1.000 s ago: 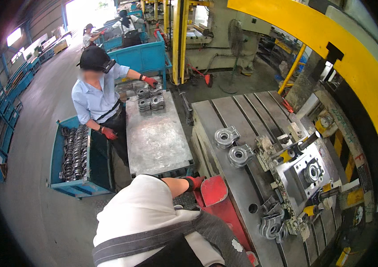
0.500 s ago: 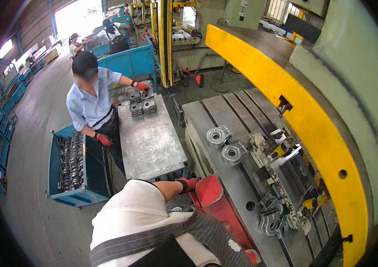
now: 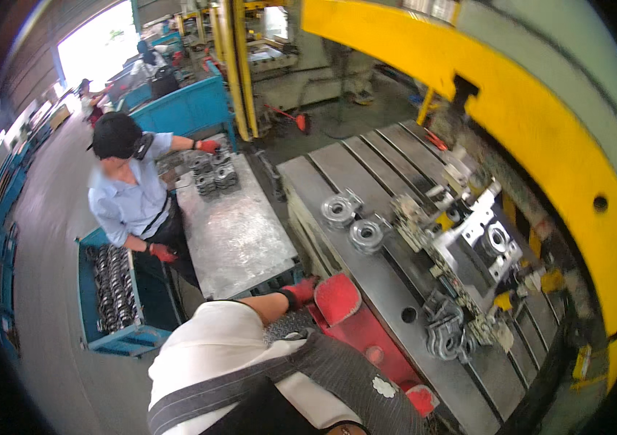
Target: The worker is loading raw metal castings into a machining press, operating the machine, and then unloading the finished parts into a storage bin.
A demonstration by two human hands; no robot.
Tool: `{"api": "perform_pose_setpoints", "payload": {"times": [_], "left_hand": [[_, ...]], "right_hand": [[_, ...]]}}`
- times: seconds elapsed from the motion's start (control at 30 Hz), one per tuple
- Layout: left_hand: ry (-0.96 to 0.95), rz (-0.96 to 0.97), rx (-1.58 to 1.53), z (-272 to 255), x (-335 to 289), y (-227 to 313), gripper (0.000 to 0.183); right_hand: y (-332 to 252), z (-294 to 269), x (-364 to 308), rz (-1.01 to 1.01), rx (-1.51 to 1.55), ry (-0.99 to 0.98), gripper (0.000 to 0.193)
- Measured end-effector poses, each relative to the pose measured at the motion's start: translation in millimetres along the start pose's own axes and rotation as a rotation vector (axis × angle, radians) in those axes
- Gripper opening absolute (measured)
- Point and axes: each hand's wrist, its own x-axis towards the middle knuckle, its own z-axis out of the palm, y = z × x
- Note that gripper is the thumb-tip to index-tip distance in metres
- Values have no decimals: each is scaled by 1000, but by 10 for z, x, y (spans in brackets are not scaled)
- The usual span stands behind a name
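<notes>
Here: slotted bed [image 3: 375, 286] at four o'clock, workshop floor [image 3: 47, 254] at nine. Red stand [image 3: 361, 337] at four o'clock from left hand [image 3: 299, 291], hood [image 3: 337, 299] just beside; finger opening, grip cannot be told. Right hand hidden, state unclear.

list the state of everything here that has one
Left hand, gloved, partly hidden beside the red box
Blue bin, open-topped, loaded with dark parts
Metal table, grouped parts at far end
Two ring-shaped parts, lying on slotted bed
Fixture, holding one round-holed part

no readable text, no legible labels, numbers or signs
</notes>
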Motion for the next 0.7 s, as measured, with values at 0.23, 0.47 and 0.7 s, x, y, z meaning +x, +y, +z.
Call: {"api": "perform_pose_setpoints", "payload": {"times": [0.23, 0.47, 0.7], "left_hand": [[374, 135, -143, -970, 473, 1251, 45], [-109, 616, -193, -74, 1458, 3289, 47], [115, 453, 332, 1378, 2282, 4672, 97]], "right_hand": [[143, -505, -220, 38, 167, 78, 54], [-148, -200, -106, -142, -351, -33, 65], [-212, -240, -76, -158, -395, -33, 66]]}}
